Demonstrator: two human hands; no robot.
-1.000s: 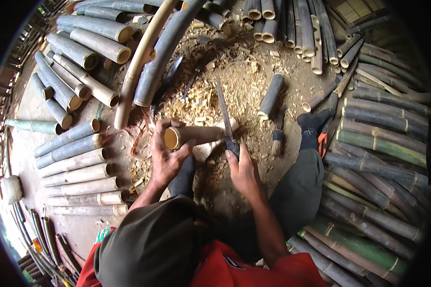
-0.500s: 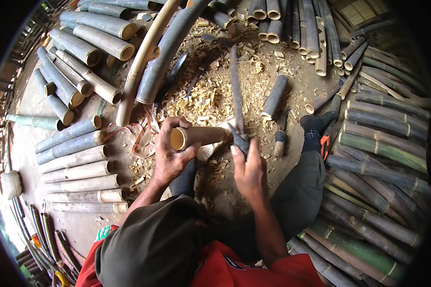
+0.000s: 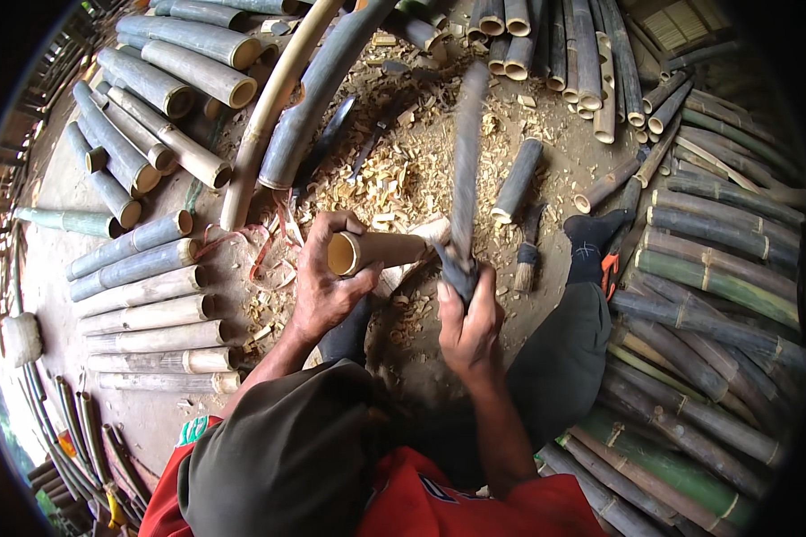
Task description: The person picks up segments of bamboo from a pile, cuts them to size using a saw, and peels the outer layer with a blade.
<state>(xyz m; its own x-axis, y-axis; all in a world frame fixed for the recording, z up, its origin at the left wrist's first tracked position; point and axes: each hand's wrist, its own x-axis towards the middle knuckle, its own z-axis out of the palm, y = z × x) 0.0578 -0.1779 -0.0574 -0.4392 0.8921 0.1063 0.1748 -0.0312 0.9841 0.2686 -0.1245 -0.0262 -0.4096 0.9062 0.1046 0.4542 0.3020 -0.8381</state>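
Note:
My left hand [image 3: 321, 279] is wrapped round a short bamboo tube [image 3: 378, 251], its hollow end turned left. The tube's right end rests by a pale wood block [image 3: 436, 229], partly hidden beneath it. In my right hand [image 3: 471, 331] is a machete [image 3: 465, 179], gripped by its dark wrapped handle. Its long blade, smeared by motion, points up and away just right of the tube, apart from it.
Bamboo shavings [image 3: 394, 183] cover the ground ahead. Right of the blade lie a short bamboo piece [image 3: 518, 182] and a dark-bladed knife [image 3: 526, 253]. Cut bamboo tubes [image 3: 143, 309] lie in rows on the left. Bamboo poles [image 3: 716, 277] are stacked on the right.
The machete has tilted rightward and its handle has dropped slightly, together with my right hand. The bamboo tube has shifted slightly right in my left hand.

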